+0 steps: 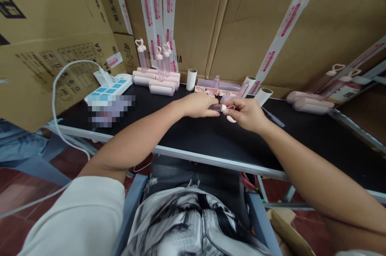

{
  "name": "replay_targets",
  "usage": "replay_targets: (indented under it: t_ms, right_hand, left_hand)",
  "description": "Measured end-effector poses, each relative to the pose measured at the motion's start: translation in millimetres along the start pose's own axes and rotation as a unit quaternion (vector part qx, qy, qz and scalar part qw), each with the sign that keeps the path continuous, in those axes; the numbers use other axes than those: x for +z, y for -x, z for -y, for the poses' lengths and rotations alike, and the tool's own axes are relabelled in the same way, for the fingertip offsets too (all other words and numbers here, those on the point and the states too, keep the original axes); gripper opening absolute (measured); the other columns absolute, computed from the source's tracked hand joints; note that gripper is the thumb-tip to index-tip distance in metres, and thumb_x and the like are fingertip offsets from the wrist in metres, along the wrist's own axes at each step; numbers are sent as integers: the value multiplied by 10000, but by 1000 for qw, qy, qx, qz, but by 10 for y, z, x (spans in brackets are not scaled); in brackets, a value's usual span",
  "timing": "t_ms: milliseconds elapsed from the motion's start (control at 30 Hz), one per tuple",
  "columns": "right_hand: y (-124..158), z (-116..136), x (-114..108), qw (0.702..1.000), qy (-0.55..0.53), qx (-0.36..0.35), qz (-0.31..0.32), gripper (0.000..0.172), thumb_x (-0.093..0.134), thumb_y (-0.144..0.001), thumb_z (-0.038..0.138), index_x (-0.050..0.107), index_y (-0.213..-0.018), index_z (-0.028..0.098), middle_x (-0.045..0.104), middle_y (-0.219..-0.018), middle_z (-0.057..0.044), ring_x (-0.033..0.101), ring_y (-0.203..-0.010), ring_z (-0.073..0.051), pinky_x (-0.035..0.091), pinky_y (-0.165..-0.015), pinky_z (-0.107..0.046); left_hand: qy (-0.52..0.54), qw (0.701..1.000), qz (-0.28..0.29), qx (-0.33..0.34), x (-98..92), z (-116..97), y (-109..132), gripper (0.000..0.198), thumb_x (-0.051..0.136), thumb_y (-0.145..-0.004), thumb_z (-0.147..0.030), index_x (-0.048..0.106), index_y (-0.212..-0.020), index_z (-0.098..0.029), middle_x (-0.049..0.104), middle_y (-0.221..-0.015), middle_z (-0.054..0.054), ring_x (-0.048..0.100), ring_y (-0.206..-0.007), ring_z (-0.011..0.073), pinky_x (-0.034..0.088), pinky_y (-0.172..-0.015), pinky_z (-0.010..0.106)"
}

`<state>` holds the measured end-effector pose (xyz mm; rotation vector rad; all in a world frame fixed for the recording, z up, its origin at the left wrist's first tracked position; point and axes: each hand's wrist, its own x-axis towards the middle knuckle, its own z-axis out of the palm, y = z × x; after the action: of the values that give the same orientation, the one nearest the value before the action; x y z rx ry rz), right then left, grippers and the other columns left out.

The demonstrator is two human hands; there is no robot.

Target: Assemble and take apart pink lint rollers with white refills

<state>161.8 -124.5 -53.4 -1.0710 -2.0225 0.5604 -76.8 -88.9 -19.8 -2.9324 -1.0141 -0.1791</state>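
Observation:
My left hand (pixel 199 105) is closed around the clear body of a small tube (pixel 216 107) above the black tabletop. The fingers of my right hand (pixel 249 114) pinch the tube's pale pink cap end, where a pink loop shows partly between them. A pale pink oval piece (pixel 231 119) is just below my right fingertips; I cannot tell whether it is touched. Behind my hands are open pink trays (pixel 205 90) with small parts, a long translucent purple piece (pixel 224 84) and white cylinders (pixel 191 79).
Pink cylinders with clear heart-topped tubes (pixel 159 65) stand at the back left; similar pink cylinders (pixel 313 104) lie at the right. A screwdriver-like tool (pixel 274 117) lies right of my hand. A white power strip (pixel 110 89) with a cable is at left. Cardboard walls (pixel 193 19) close the back.

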Motion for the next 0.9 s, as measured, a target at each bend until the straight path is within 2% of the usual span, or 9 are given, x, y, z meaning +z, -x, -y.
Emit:
replay_targets:
  t_ms: [167,267,333,400,467,600,667,767,900]
  right_hand:
    - [-31,42,56,987,-118,106,19,548,916,-731,706,775,-843,188,681,-638,-10,499,-453,-114,376,-433,-271]
    - [-76,21,46,949,-244,192,54,595,1011,-601,677,711,-747,184,653,-613,2,454,-405,-84,420,-384,-266]
    - [-107,15,-22,928,-304,208,52,594,1053,-557,627,702,-723,178,639,-602,10,438,-407,-68,437,-377,-253]
    - [-129,27,-128,922,-335,196,13,584,1074,-542,594,722,-748,176,632,-598,19,437,-412,-62,431,-372,-237]
    - [-139,55,-239,920,-349,179,-30,576,1080,-542,582,742,-783,183,632,-604,26,448,-420,-63,433,-375,-228]
    - [-130,98,-360,918,-360,161,-47,558,1085,-552,555,744,-814,200,660,-656,22,497,-451,-79,451,-399,-239]
    - [-124,89,-367,924,-350,151,-43,559,1072,-571,578,734,-811,203,677,-685,12,512,-460,-87,446,-404,-251]
    - [-122,44,-362,944,-301,124,-50,562,1019,-641,658,707,-771,209,698,-717,-13,525,-480,-102,435,-415,-268]
    - [-132,-15,-386,966,-227,91,-82,558,943,-724,722,702,-766,220,674,-694,-23,534,-499,-124,408,-434,-281]
  left_hand:
    - [-54,998,0,-20,30,-78,-8,446,604,-1038,-560,774,-1176,-171,814,-1101,170,772,-1013,339,454,-765,374]
    - [-38,998,-9,-38,62,-125,-22,436,602,-1038,-555,767,-1173,-175,811,-1108,176,768,-1054,354,481,-818,388]
    - [21,998,-39,-50,71,-144,-27,441,620,-1021,-563,741,-1213,-185,809,-1084,151,763,-1044,338,488,-834,386]
    - [120,987,-91,-48,63,-142,-23,472,677,-974,-525,675,-1312,-196,800,-1043,104,754,-991,294,494,-832,371]
    - [237,959,-151,-26,42,-112,-14,515,712,-919,-430,595,-1363,-199,785,-1055,71,741,-953,242,509,-845,351]
    - [422,877,-229,15,13,-19,-6,459,750,-845,-409,570,-1207,-190,739,-1165,87,733,-1022,202,548,-904,333]
    - [464,854,-235,2,12,6,-11,479,793,-815,-482,574,-1125,-190,723,-1072,68,723,-927,184,557,-840,325]
    - [486,841,-233,-43,4,2,-17,539,836,-798,-562,570,-1102,-205,698,-959,32,686,-774,150,529,-705,294]
    - [502,823,-254,-81,-38,-15,-19,566,858,-832,-623,587,-1120,-218,717,-908,25,692,-750,147,494,-638,268]
